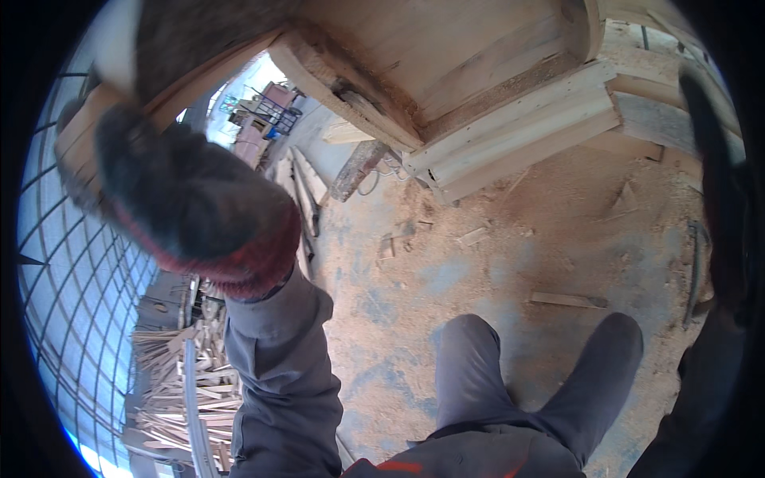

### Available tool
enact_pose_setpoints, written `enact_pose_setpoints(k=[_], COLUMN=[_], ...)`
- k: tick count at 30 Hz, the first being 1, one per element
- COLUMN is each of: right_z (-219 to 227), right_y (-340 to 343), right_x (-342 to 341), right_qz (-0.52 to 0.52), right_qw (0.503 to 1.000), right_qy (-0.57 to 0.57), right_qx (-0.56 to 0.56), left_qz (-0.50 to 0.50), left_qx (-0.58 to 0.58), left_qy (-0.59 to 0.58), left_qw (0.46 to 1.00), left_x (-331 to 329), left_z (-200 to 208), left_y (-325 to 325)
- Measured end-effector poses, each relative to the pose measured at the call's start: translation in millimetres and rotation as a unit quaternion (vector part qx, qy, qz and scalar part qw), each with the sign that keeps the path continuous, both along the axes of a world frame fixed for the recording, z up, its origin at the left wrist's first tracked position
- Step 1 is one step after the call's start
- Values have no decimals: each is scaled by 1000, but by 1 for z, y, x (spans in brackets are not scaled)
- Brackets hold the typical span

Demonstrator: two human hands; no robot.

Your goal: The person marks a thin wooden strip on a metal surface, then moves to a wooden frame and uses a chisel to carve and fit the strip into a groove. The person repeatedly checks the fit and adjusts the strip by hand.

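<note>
Head view: worker standing on a concrete floor [446,275] coated in tan sawdust, legs in grey trousers [470,370] below. Left hand [187,187], in a dark grey coated glove with a red knit cuff, is raised at upper left, fingers and thumb closed on a light-brown wooden piece [84,135]. A wood edge of the same colour shows past the thumb, running up right; can't tell if it's one piece. Dark grey-brown surface [211,36] above that, blurred.

Right hand [721,207], dark-gloved, is at the far right rim, in shadow. Can't tell if it's open or gripping. Nearest to it: upper-right boards of a pale, boxy wooden structure [518,131] with sawdust inside, filling top centre, between the two hands. Can't confirm contact.

Short flat wooden stick [567,299] on the floor just beyond the feet. Rough brown wooden block [358,170] by the structure's lower left corner. Heap of thin wooden offcuts [191,398] lower left, next to a blue sheet behind dark wire mesh [76,279]. Blue-framed cart [277,113] in the background.
</note>
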State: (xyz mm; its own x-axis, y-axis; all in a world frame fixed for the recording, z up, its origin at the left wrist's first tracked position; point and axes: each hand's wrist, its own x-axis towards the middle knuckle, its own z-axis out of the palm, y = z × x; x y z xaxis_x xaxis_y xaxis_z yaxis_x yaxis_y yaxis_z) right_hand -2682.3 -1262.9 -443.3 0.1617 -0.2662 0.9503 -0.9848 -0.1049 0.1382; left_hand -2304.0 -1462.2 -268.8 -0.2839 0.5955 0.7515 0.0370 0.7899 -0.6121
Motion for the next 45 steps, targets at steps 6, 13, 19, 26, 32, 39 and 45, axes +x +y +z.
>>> enact_pose_setpoints(k=[6,13,19,26,32,39,45], right_z=[-184,-277,-280,-297,-302,-308,-317], right_y=[24,84,67,49,40,31,27], right_x=[89,174,161,158,154,154,154], right_qz=[147,296,360,330,372,413,427], right_qw=[901,650,631,626,550,532,502], right_qy=[-339,-545,-585,-574,-567,-597,-612], right_qx=[230,439,361,412,487,435,438], left_qz=[40,194,-17,-13,7,-12,30], left_qx=[35,33,322,383,373,358,555], left_qy=[-17,77,-207,-185,-66,8,-251], left_qw=[998,977,924,905,925,933,793], left_x=[7,-14,-11,-20,-38,-46,-20], left_z=[-12,-10,15,9,6,3,21], left_y=[30,60,65,73,70,73,92])
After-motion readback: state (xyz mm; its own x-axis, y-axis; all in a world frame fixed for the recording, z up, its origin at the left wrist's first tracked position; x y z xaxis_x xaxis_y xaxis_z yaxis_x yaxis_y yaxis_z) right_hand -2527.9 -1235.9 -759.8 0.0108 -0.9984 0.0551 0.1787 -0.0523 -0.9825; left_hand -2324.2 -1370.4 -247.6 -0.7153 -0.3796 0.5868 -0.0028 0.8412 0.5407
